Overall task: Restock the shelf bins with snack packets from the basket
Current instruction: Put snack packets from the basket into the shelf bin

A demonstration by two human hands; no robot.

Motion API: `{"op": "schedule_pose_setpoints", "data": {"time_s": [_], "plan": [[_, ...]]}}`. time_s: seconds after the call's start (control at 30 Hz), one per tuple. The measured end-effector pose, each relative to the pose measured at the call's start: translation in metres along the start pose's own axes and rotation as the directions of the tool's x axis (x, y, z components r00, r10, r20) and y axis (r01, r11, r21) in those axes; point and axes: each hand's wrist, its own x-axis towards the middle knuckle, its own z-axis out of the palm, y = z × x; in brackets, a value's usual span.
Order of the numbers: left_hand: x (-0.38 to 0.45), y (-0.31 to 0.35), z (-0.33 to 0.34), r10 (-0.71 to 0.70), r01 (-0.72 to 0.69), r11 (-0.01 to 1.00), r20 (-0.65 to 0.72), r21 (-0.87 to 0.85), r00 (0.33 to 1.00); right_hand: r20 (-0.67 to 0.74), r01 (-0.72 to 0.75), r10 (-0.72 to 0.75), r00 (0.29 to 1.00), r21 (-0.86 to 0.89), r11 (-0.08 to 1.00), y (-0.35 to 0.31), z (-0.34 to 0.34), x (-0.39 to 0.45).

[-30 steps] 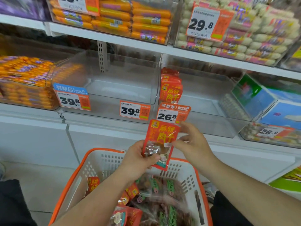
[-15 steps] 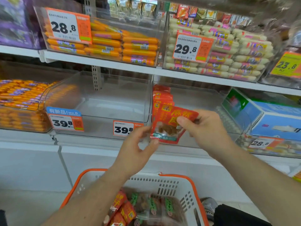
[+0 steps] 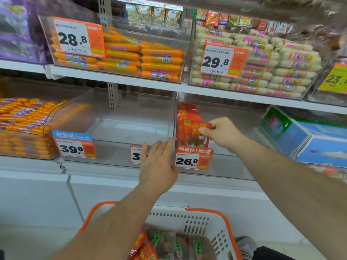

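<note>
Gleaming red packet [image 3: 195, 133], clear window, upright

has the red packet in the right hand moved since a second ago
Yes. The red packet, pinched by the right hand, has gone from below the 26.8 price tag to above it, into the bin against the standing packets.

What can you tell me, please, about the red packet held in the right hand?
The red packet is a flat, glossy pouch with large yellow characters above a clear window showing brown pieces. It stands roughly upright at the front of a row of like packets, inside the clear bin tagged 26.8. The right hand pinches its upper right edge; the left hand does not touch it.
</note>
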Motion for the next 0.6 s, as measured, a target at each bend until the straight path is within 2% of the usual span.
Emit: {"op": "schedule_pose_setpoints", "data": {"time_s": [0.23,0.6], "plan": [[-0.001,0.001,-0.003,0.000,0.000,1.000,0.024,0.007,1.000,0.165,-0.107,0.116,0.979,-0.063,0.992,0.001,0.021,0.011],[0.000,-0.002,0.000,0.017,-0.018,1.000,0.054,0.007,0.998,0.201,-0.235,0.233,0.952,-0.015,0.972,0.012,0.026,0.016]]}}
